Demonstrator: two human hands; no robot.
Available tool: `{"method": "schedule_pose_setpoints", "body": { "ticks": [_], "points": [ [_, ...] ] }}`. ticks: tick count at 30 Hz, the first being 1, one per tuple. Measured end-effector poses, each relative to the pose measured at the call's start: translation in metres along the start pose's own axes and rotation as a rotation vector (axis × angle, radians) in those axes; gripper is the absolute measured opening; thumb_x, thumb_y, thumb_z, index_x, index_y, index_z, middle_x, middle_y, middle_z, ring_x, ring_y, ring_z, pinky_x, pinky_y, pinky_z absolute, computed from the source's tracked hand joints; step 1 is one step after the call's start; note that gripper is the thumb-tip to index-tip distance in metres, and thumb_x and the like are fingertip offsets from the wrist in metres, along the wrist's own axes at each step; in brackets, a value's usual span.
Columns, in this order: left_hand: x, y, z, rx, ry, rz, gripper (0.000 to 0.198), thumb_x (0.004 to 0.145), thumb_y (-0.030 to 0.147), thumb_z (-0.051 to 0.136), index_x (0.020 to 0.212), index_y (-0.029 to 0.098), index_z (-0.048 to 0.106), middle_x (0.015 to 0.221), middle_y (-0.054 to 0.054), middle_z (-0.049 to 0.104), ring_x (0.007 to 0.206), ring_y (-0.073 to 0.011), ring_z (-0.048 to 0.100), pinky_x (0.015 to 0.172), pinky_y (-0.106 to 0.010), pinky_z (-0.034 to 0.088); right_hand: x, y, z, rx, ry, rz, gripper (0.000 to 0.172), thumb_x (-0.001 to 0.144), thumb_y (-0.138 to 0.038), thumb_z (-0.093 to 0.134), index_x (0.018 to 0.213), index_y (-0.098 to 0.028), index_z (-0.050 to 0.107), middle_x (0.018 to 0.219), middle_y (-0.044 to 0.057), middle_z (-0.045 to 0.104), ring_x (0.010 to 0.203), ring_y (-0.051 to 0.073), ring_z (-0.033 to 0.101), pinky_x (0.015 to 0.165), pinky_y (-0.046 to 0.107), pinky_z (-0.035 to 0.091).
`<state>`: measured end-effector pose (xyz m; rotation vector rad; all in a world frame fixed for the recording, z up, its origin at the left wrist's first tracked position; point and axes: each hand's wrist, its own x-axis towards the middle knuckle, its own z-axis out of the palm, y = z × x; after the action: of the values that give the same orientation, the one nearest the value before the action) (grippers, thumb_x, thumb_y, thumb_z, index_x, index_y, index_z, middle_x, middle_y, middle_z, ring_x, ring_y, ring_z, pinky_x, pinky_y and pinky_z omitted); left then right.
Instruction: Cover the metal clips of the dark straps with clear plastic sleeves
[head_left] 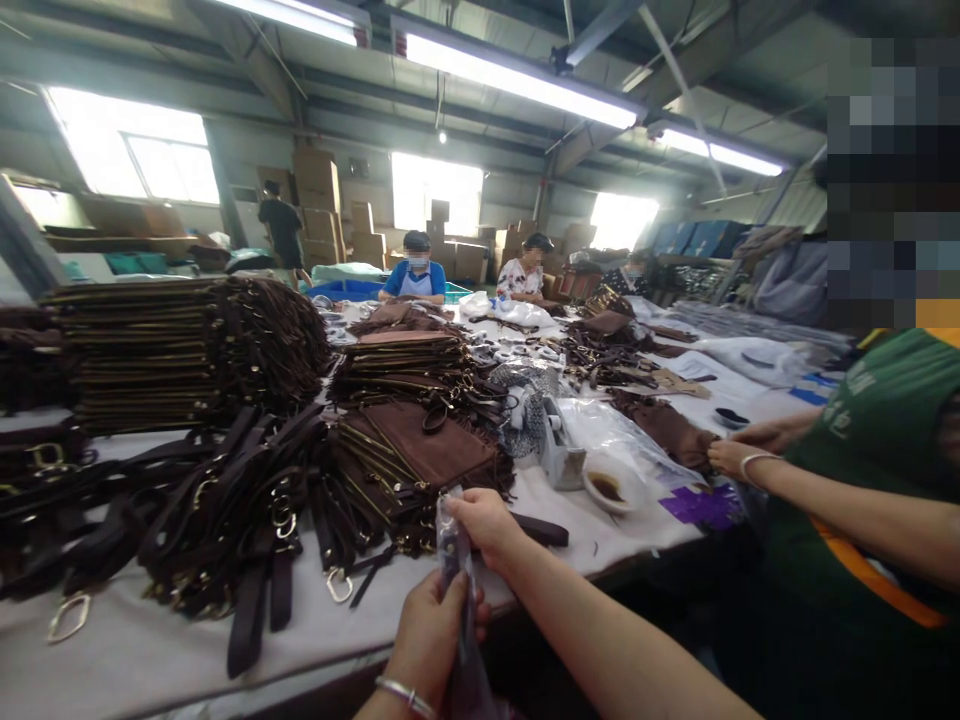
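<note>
At the table's front edge I hold a narrow, folded clear plastic bag (448,540) upright. The thumb and fingers of my right hand (484,520) pinch its upper end. Lower down, my left hand (433,620) is closed around it, with a silver bangle on that wrist. Small metallic-looking spots show through the plastic, but what lies inside cannot be made out. Just beyond my hands is a pile of brown fringed pouches (420,450) with gold zippers. Dark brown straps (225,500) with metal clasps lie in a heap to the left.
A tall stack of brown zippered pouches (142,355) stands at left. A tape dispenser (559,450) and a white bowl (611,485) with brown contents sit right of centre. A co-worker in a green apron (862,460) handles a brown fringed item at right. Several people work farther back.
</note>
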<state>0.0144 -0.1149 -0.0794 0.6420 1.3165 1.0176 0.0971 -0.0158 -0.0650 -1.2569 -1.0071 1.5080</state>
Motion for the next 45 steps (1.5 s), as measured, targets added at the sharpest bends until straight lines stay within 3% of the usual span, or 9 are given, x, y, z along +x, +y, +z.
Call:
{"method": "schedule_pose_setpoints", "body": {
  "ticks": [10,15,20,24,28,31,37,41,45],
  "points": [
    [0.000,0.000,-0.003,0.010,-0.001,0.011,0.014,0.084,0.030,0.058,0.085,0.016,0.059,0.066,-0.004,0.067,0.059,-0.0209,0.067,0.053,-0.033,0.056,-0.002,0.001,0.012,0.171,-0.018,0.015,0.033,0.069,-0.042,0.070,0.064,-0.014,0.055,0.049,0.001,0.058,0.042,0.011,0.052,0.042,0.022,0.040],
    [-0.003,0.001,-0.002,0.007,0.038,0.005,0.012,0.083,0.028,0.060,0.084,0.016,0.059,0.068,-0.007,0.069,0.059,-0.0209,0.067,0.051,-0.031,0.054,-0.003,0.000,0.015,0.209,-0.070,0.118,0.037,0.076,-0.049,0.066,0.070,-0.014,0.055,0.052,0.003,0.059,0.042,0.012,0.054,0.042,0.023,0.042],
    [-0.003,-0.003,-0.005,-0.061,0.029,-0.027,0.013,0.082,0.029,0.062,0.084,0.016,0.060,0.068,-0.006,0.070,0.060,-0.0195,0.067,0.052,-0.030,0.054,-0.010,-0.001,0.004,0.181,-0.174,0.212,0.048,0.085,-0.060,0.050,0.079,-0.014,0.057,0.061,0.006,0.063,0.047,0.014,0.058,0.047,0.026,0.047],
    [0.000,-0.007,-0.007,-0.063,0.035,-0.043,0.014,0.081,0.030,0.063,0.084,0.016,0.060,0.068,-0.006,0.070,0.059,-0.0204,0.068,0.051,-0.030,0.053,-0.009,-0.003,-0.008,0.014,-0.069,0.138,0.038,0.081,-0.053,0.059,0.079,-0.015,0.058,0.060,0.002,0.062,0.044,0.011,0.053,0.043,0.022,0.041],
    [0.001,-0.006,-0.006,-0.051,0.036,-0.024,0.018,0.080,0.033,0.064,0.082,0.016,0.060,0.067,-0.007,0.070,0.058,-0.0206,0.067,0.049,-0.029,0.052,-0.003,-0.006,-0.012,-0.051,0.040,-0.002,0.027,0.069,-0.040,0.071,0.068,-0.015,0.060,0.052,-0.002,0.056,0.046,0.009,0.049,0.043,0.020,0.035],
    [0.002,-0.004,-0.007,-0.059,0.026,-0.044,0.019,0.079,0.033,0.066,0.081,0.015,0.061,0.068,-0.007,0.070,0.058,-0.0202,0.067,0.049,-0.029,0.052,-0.005,-0.004,-0.015,-0.085,0.090,-0.072,0.025,0.067,-0.039,0.070,0.067,-0.016,0.060,0.050,-0.003,0.055,0.046,0.009,0.048,0.043,0.020,0.034],
    [0.000,-0.002,-0.011,-0.080,0.032,-0.081,0.026,0.070,0.037,0.076,0.079,0.016,0.062,0.070,-0.009,0.072,0.060,-0.0220,0.069,0.050,-0.031,0.054,-0.014,0.001,-0.023,-0.145,0.078,-0.067,0.036,0.072,-0.052,0.059,0.066,-0.016,0.057,0.053,-0.002,0.057,0.040,0.009,0.048,0.036,0.020,0.029],
    [-0.001,-0.002,-0.010,-0.095,0.031,-0.077,0.031,0.067,0.040,0.078,0.080,0.017,0.062,0.070,-0.009,0.072,0.060,-0.0218,0.069,0.049,-0.029,0.054,-0.016,-0.002,-0.025,-0.191,0.128,-0.078,0.033,0.077,-0.049,0.057,0.070,-0.017,0.058,0.053,-0.003,0.055,0.040,0.008,0.043,0.037,0.019,0.027],
    [-0.002,-0.002,-0.009,-0.096,0.010,-0.082,0.028,0.071,0.038,0.075,0.080,0.016,0.062,0.068,-0.008,0.071,0.058,-0.0206,0.068,0.048,-0.029,0.053,-0.021,-0.002,-0.021,-0.254,0.038,-0.034,0.032,0.068,-0.042,0.069,0.055,-0.015,0.058,0.039,-0.004,0.046,0.035,0.007,0.037,0.037,0.022,0.022]
  ]
}}
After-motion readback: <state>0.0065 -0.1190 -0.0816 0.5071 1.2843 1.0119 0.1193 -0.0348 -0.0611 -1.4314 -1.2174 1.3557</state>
